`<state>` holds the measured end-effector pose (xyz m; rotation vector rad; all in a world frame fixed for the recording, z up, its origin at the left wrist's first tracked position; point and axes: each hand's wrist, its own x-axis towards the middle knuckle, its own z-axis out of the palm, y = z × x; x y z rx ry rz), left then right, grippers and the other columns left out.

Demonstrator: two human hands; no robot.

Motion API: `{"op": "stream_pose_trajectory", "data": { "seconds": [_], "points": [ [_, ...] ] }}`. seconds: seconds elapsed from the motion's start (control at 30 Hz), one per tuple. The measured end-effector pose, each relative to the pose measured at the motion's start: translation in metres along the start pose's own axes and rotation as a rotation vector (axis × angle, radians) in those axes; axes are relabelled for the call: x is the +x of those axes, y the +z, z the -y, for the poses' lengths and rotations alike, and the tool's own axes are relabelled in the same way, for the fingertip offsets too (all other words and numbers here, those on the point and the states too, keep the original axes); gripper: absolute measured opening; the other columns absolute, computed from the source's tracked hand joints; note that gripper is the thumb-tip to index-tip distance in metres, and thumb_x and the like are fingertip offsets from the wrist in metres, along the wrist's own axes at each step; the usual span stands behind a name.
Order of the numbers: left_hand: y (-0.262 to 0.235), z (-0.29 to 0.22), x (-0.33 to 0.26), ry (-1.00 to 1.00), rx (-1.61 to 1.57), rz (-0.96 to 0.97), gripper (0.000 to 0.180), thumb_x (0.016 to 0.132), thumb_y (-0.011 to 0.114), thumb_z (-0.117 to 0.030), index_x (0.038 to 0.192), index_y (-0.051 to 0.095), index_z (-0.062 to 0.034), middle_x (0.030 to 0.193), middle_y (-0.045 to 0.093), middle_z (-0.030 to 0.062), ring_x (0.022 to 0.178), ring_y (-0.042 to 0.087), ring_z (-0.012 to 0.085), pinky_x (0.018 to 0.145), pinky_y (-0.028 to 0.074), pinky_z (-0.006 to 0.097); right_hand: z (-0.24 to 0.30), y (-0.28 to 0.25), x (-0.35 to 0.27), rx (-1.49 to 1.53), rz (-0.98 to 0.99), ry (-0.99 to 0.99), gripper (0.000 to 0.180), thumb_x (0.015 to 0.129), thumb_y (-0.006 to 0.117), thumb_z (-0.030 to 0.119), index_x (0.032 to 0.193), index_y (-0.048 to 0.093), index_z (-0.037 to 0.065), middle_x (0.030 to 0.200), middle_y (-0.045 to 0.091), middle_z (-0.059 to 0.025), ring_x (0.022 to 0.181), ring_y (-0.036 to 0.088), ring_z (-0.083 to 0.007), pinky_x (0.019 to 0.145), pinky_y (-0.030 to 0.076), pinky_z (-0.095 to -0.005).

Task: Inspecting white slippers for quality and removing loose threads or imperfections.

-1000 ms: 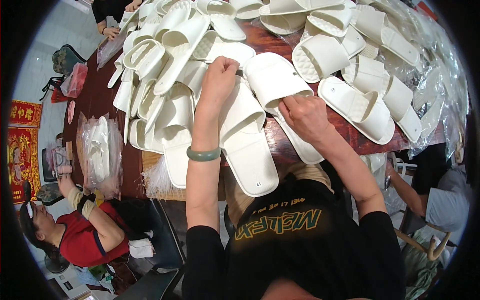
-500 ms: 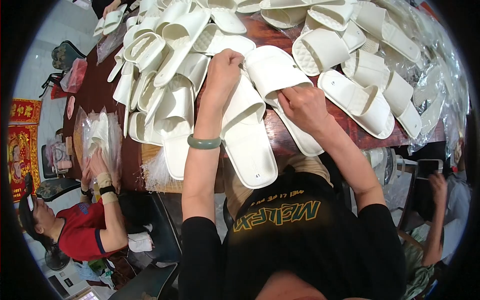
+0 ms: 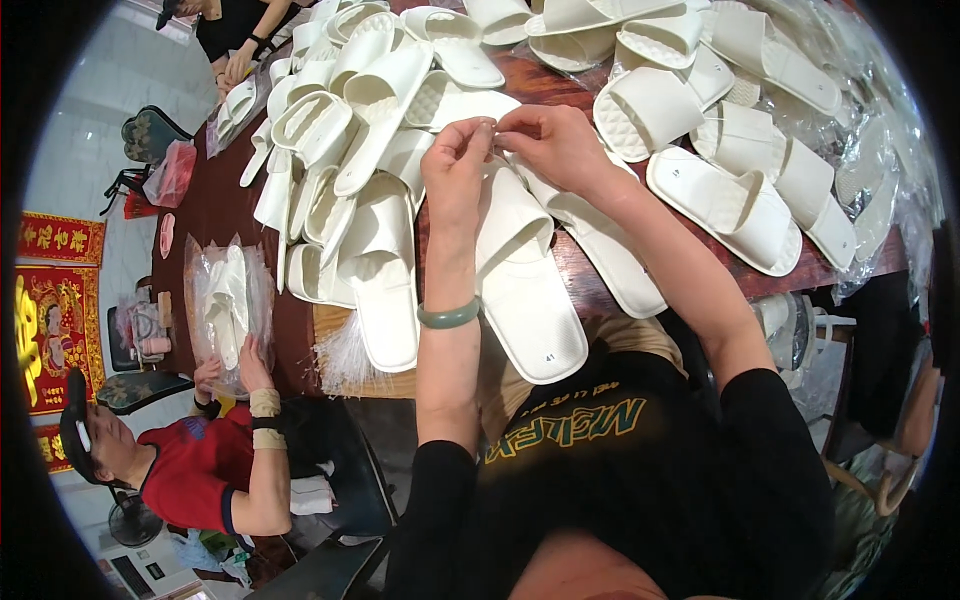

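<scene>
My left hand (image 3: 455, 172) and my right hand (image 3: 558, 150) meet over a pair of white slippers, fingertips pinched close together. Whatever lies between those fingertips is too small to make out. Below my left hand is the left slipper (image 3: 533, 310), its sole end reaching past the table's near edge. The right slipper (image 3: 615, 262) lies beside it, angled to the right, its strap partly hidden by my right hand and forearm. A green bangle circles my left wrist.
A heap of white slippers (image 3: 385, 95) lies left of my hands; more slippers (image 3: 725, 205) and clear plastic bags (image 3: 870, 140) lie right. A bundle of thin clear strands (image 3: 347, 350) sits by the near edge. Co-workers handle slippers at the left and far left.
My right hand has left the right slipper's strap and come up beside my left hand. The view has shifted slightly, so the scene sits further right and more of the far-left co-worker shows.
</scene>
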<state>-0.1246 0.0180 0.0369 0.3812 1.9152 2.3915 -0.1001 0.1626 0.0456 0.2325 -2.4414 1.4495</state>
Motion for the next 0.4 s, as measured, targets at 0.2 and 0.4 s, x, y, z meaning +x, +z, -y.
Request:
{"op": "stream_pose_trajectory", "data": {
  "seconds": [0.2, 0.4],
  "points": [
    [-0.002, 0.005, 0.002, -0.04, -0.14, 0.018, 0.013, 0.088, 0.058, -0.006, 0.097, 0.06, 0.0021, 0.083, 0.062, 0.0035, 0.069, 0.052, 0.006, 0.062, 0.04, 0.018, -0.016, 0.004, -0.009, 0.093, -0.115, -0.003, 0.017, 0.084, 0.061, 0.009, 0.096, 0.065, -0.001, 0.087, 0.066, -0.0062, 0.078, 0.059, -0.0103, 0.068, 0.049, -0.025],
    [-0.011, 0.008, 0.004, -0.039, -0.029, 0.088, 0.017, 0.09, 0.056, -0.012, 0.101, 0.06, 0.0006, 0.086, 0.062, 0.0022, 0.073, 0.052, 0.0052, 0.065, 0.038, 0.018, -0.015, 0.006, -0.011, 0.224, -0.278, -0.145, 0.019, 0.081, 0.064, 0.017, 0.093, 0.066, 0.002, 0.097, 0.066, -0.0128, 0.08, 0.064, -0.0211, 0.07, 0.05, -0.0336]
  ]
}}
